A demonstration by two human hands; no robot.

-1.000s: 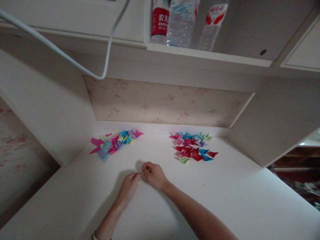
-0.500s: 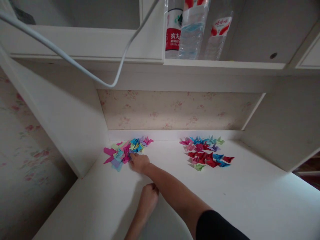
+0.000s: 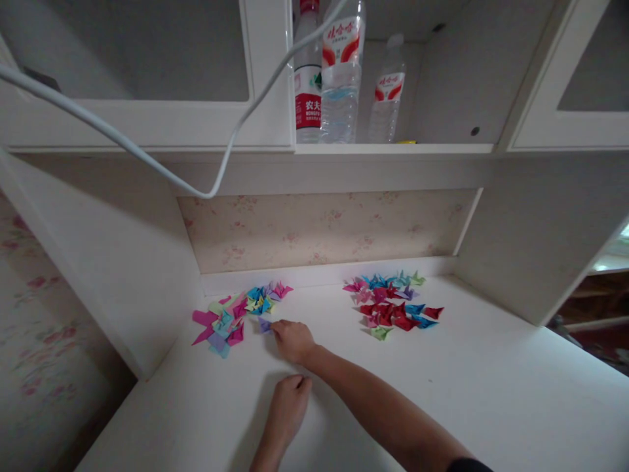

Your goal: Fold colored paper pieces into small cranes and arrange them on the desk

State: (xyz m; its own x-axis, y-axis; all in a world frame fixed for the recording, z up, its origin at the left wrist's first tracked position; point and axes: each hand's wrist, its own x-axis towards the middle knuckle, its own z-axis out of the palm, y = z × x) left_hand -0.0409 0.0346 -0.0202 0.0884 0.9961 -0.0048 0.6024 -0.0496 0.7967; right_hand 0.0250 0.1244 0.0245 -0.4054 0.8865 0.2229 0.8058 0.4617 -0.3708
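My right hand [image 3: 293, 341] reaches in from the right and pinches a small purple origami crane [image 3: 265, 324] between thumb and fingertips. The crane is just right of a pile of folded paper cranes [image 3: 223, 322] in pink, teal, purple, blue and yellow. Nearer to me, my left hand [image 3: 289, 398] is closed in a loose fist over the desk, and nothing shows in it. Another group of paper cranes [image 3: 393, 314], in red, blue, pink and green, lies in rows at the right.
The white desk [image 3: 472, 393] runs under a shelf cabinet holding several plastic bottles [image 3: 340, 85]. A white cable [image 3: 162, 172] hangs across the upper left. Side panels [image 3: 521, 262] and a back wall with flowered paper [image 3: 324, 229] enclose the desk.
My right hand has drawn back rightward from the left pile with a purple crane in its fingers. The view has tilted up and shifted right. My left hand remains closed.
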